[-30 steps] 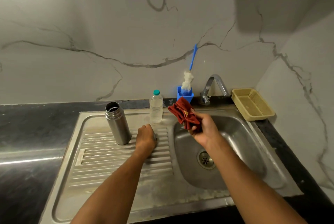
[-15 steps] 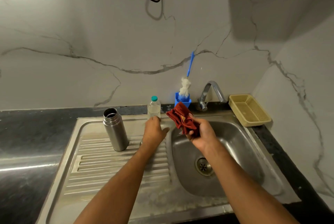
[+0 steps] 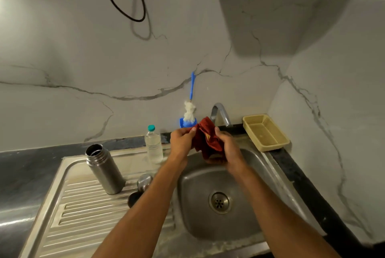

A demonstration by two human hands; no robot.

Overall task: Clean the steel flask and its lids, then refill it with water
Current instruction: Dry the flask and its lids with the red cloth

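Currently, head view: my left hand (image 3: pixel 182 143) and right hand (image 3: pixel 228 149) both pinch the red cloth (image 3: pixel 206 140) over the sink basin (image 3: pixel 256 176), probably so drips fall inside. Steel flask (image 3: pixel 105 169) stands open on the drainboard (image 3: pixel 87 216), two lids (image 3: pixel 141 187) beside it.

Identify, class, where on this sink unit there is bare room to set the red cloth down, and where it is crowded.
Free: the ribbed drainboard in front of the steel flask, and the sink basin floor around the drain. Crowded: the strip between flask and basin, where two lids lie beside the water bottle, partly hidden by the left forearm.
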